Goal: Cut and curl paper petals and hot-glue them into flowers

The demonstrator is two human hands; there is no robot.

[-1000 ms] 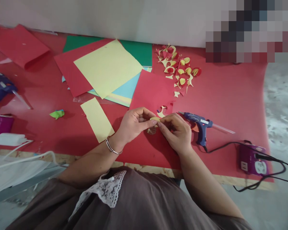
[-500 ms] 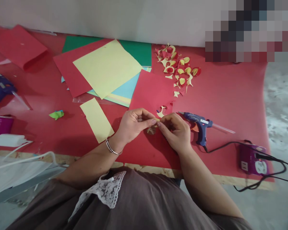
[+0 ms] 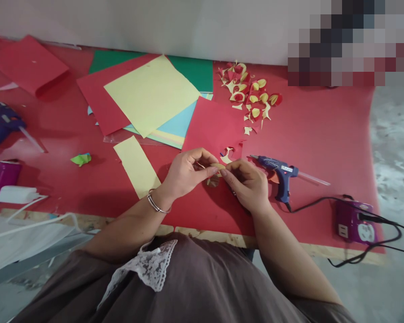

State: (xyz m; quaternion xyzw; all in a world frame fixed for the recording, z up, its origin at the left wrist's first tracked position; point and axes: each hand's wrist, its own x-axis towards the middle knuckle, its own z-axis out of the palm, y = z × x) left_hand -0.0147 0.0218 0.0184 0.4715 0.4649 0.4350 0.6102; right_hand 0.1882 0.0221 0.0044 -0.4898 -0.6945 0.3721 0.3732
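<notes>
Between the fingertips of both hands is a small yellow paper piece (image 3: 218, 166), partly covered by the fingers. My left hand (image 3: 191, 172) pinches it from the left, thumb against forefinger. From the right, my right hand (image 3: 247, 181) grips the same piece in a like pinch. Under the hands lies a small brownish, shiny piece (image 3: 213, 181) that I cannot make out. A cut yellow scrap (image 3: 226, 156) rests just beyond the fingers, on the edge of a red paper sheet (image 3: 212, 123). Close to my right hand, a blue glue gun (image 3: 279, 172) lies on its side with a clear glue stick in its back.
Yellow and red paper petals with scraps (image 3: 252, 96) are heaped at the back. Stacked coloured sheets (image 3: 151, 96) and a yellow strip (image 3: 136, 166) lie left. A second glue gun (image 3: 6, 123), a green paper piece (image 3: 81, 159) and a corded purple power box (image 3: 355, 222) sit around.
Both hands keep their pinch on the yellow paper piece, and slightly more of it shows between the fingertips. The view has shifted slightly; the things on the table lie as before.
</notes>
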